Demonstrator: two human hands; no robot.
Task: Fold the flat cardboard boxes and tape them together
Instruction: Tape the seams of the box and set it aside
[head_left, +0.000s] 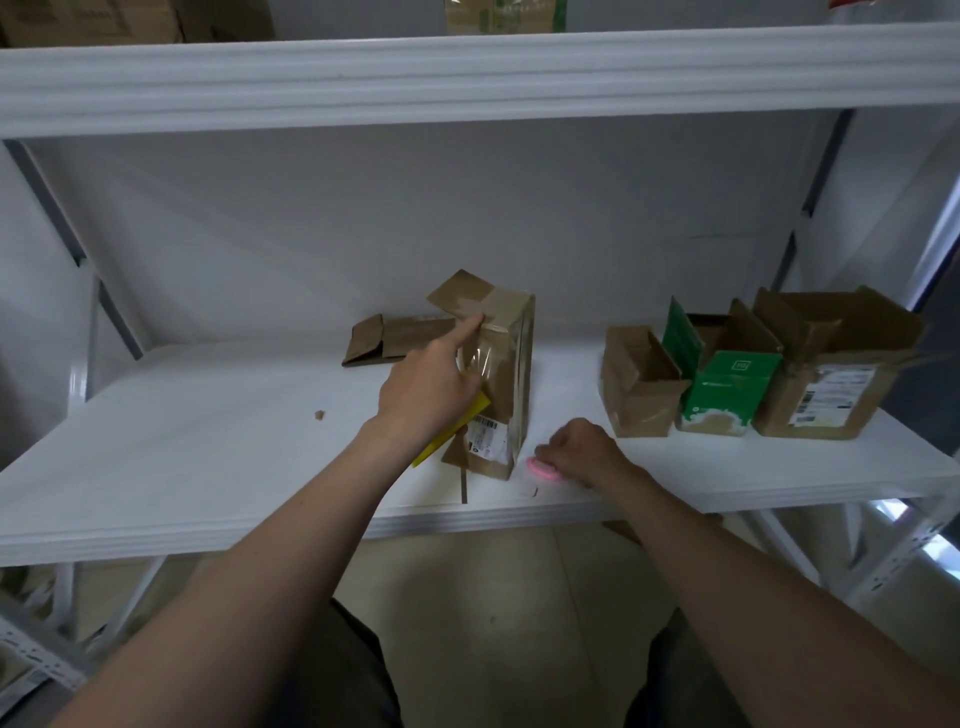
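Note:
A brown cardboard box (511, 332) stands upright on the white shelf (208, 457), with clear tape over its top edge and a shipping label low on its front. My left hand (431, 384) presses its straight index finger on the tape at the box's upper left edge. Its other fingers curl round a clear tape roll (477, 358) held against the box. A yellow piece (457, 428) sticks out below that hand. My right hand (582, 449) rests on the shelf front beside the box and grips a small pink tool (543, 471). A flat folded box (400, 338) lies behind.
Three open boxes stand at the right of the shelf: a brown one (639, 395), a green one (727, 389) and a larger labelled one (836, 384). A cardboard scrap (319, 414) lies at the left. The upper shelf beam (467, 78) hangs close overhead.

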